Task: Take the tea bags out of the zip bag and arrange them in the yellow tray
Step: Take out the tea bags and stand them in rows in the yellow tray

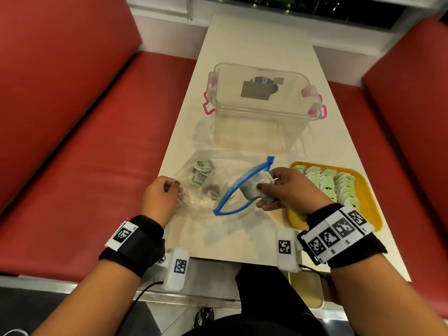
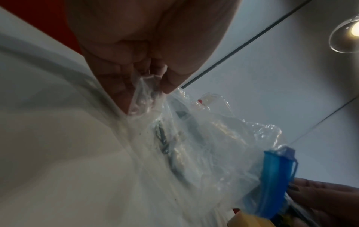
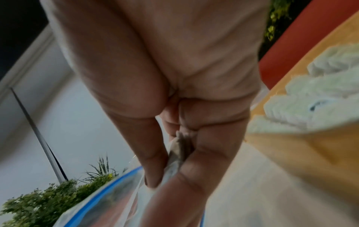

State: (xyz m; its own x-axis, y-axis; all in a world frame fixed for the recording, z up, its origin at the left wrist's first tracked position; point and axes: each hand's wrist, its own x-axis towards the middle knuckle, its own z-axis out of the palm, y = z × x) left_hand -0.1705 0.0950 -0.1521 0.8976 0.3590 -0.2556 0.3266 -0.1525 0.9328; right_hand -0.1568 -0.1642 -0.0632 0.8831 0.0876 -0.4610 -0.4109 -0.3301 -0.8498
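A clear zip bag (image 1: 211, 187) with a blue zipper rim (image 1: 238, 190) lies on the white table, its mouth gaping to the right. My left hand (image 1: 167, 190) pinches the bag's closed bottom corner (image 2: 144, 92). My right hand (image 1: 271, 190) grips a small stack of white tea bags (image 1: 254, 189) at the bag's mouth; the right wrist view shows them squeezed between thumb and fingers (image 3: 180, 152). A few tea bags (image 1: 202, 175) with green tags remain inside the bag. The yellow tray (image 1: 363, 190) at the right holds rows of tea bags (image 1: 334, 183).
A clear plastic box (image 1: 259, 110) with pink latches stands behind the bag at the table's middle. Red bench seats (image 1: 72, 141) run along both sides of the narrow table. The table's near edge (image 1: 230, 259) is just behind my wrists.
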